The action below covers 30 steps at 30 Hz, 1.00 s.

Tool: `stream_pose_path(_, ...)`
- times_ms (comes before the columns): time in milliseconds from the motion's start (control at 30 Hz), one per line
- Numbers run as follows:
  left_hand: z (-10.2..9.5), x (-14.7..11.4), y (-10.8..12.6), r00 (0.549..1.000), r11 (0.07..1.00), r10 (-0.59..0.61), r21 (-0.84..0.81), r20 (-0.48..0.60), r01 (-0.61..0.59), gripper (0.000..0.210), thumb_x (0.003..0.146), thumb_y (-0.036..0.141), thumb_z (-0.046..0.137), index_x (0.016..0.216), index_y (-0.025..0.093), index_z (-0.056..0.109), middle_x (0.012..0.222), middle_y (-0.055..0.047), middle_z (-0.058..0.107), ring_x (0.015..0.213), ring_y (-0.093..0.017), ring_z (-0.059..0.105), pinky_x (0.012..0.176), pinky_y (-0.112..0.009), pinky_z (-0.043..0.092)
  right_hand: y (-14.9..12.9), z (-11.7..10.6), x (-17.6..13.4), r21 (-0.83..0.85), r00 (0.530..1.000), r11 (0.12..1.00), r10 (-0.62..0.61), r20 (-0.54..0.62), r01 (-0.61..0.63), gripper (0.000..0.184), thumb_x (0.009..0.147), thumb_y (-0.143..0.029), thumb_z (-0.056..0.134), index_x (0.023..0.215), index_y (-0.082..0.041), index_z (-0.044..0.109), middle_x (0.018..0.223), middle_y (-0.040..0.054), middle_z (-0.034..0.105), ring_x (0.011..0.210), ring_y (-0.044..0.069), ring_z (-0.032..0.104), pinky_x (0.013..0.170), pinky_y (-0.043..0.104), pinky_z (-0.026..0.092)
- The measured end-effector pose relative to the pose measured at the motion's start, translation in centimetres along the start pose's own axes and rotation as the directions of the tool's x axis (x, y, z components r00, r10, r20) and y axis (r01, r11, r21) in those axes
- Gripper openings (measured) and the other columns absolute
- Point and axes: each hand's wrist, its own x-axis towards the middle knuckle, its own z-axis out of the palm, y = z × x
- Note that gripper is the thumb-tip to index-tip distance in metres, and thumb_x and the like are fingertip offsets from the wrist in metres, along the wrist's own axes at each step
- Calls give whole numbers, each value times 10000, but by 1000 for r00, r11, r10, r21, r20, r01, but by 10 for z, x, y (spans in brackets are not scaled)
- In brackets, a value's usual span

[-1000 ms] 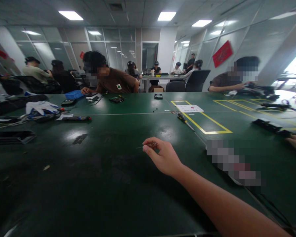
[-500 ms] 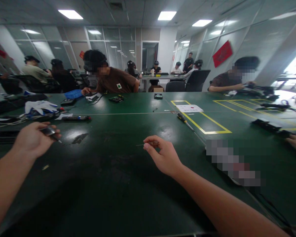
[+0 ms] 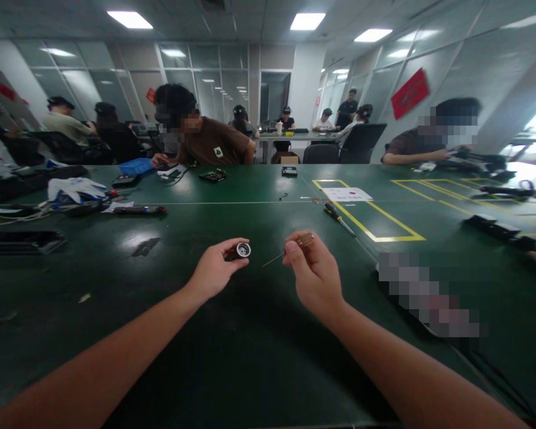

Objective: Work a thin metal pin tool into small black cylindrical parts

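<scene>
Head view, looking forward and down: my bare forearms reach in from the lower corners over a dark green table (image 3: 161, 316). My left grip (image 3: 214, 271) is pinched around a small cylinder (image 3: 243, 250), thumb below and fingers above. It has a bright silvery ring at its near end, a dark, recessed inside with some pale detail too small to make out, and a dark body partly hidden by my fingers. Its round end faces back toward me and slightly right; its long axis is strongly foreshortened, running away from me.

My right grip (image 3: 317, 277) is closed on a slim tool (image 3: 306, 239) with a see-through amber-brown handle and a thin, straight metal shaft. The shaft points left and downward in the view, so the tool's long axis slants from upper right to lower left. Its tip is near the cylinder, a little below and right of its ring, and apart from it.

Beyond my hands, a black-and-yellow screwdriver (image 3: 331, 210) lies on the table; white gloves (image 3: 78, 189) lie far left.
</scene>
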Motion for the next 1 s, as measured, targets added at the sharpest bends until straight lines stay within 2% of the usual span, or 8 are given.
stream_pose_path(100, 7, -11, -3, 996, 978, 86, 187, 25, -89, 426, 778, 169, 779, 1195, 252, 749, 1215, -44, 745, 1160, -265, 672, 1117, -449, 444, -3, -1, -3, -29, 999, 999, -42, 9, 42, 147, 1023, -345, 531, 1030, -230, 621, 759, 0, 658, 677, 154, 649, 648, 284, 503)
stream_pose_path(300, -3, -19, 0, 994, 948, 107, 300, 18, -108, 415, 799, 159, 765, 1206, 241, 741, 1223, -43, 749, 1151, -258, 683, 1102, -439, 472, -7, 0, -5, -131, 980, 979, -140, 142, 159, 114, 969, -256, 596, 1049, -204, 658, 802, 18, 737, 704, 164, 704, 664, 278, 513)
stream_pose_path(633, -2, -22, -3, 987, 972, 158, 174, 26, -160, 409, 801, 169, 764, 1204, 240, 753, 1228, -32, 754, 1173, -242, 687, 1118, -429, 486, -8, 3, -3, -168, 938, 961, -160, 308, 219, 91, 949, -196, 595, 1020, -205, 652, 852, 21, 736, 760, 158, 712, 710, 270, 521)
stream_pose_path(800, -4, -21, -6, 987, 970, 157, 184, 38, -162, 410, 794, 179, 785, 1199, 240, 757, 1228, -35, 755, 1169, -246, 691, 1131, -436, 476, -8, 5, -4, -176, 918, 951, -180, 353, 254, 114, 961, -188, 579, 1042, -208, 657, 882, 20, 732, 773, 150, 698, 727, 271, 524)
stream_pose_path(1000, -5, -19, -7, 987, 964, 157, 215, 28, -160, 420, 808, 184, 781, 1219, 263, 746, 1232, -20, 754, 1179, -241, 688, 1144, -442, 462, -8, 3, -5, -172, 931, 953, -189, 312, 251, 106, 955, -193, 589, 1036, -208, 656, 886, 23, 735, 785, 162, 704, 745, 290, 532)
